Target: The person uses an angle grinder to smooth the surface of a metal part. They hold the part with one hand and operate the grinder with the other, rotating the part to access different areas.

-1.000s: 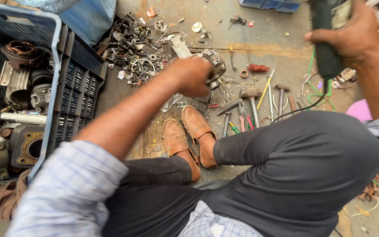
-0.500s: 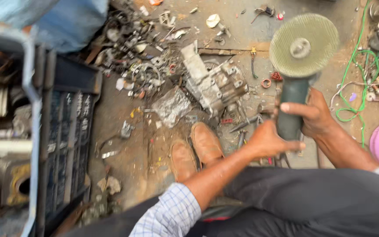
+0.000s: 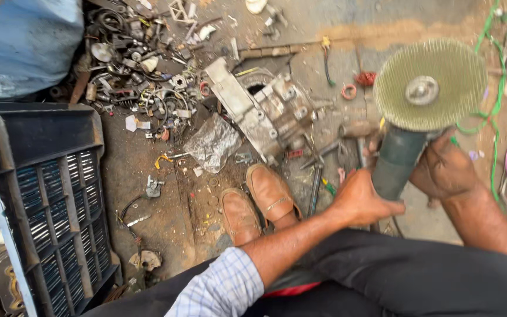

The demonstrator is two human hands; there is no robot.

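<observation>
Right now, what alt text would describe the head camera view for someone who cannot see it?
Both hands, left hand and right hand, grip an angle grinder, its greenish disc facing up, above brown shoes on a dirty floor strewn with metal scrap. A black crate stands at left.

left hand (image 3: pixel 356 199) | moved from scrap onto angle grinder (image 3: pixel 418 111)
</observation>
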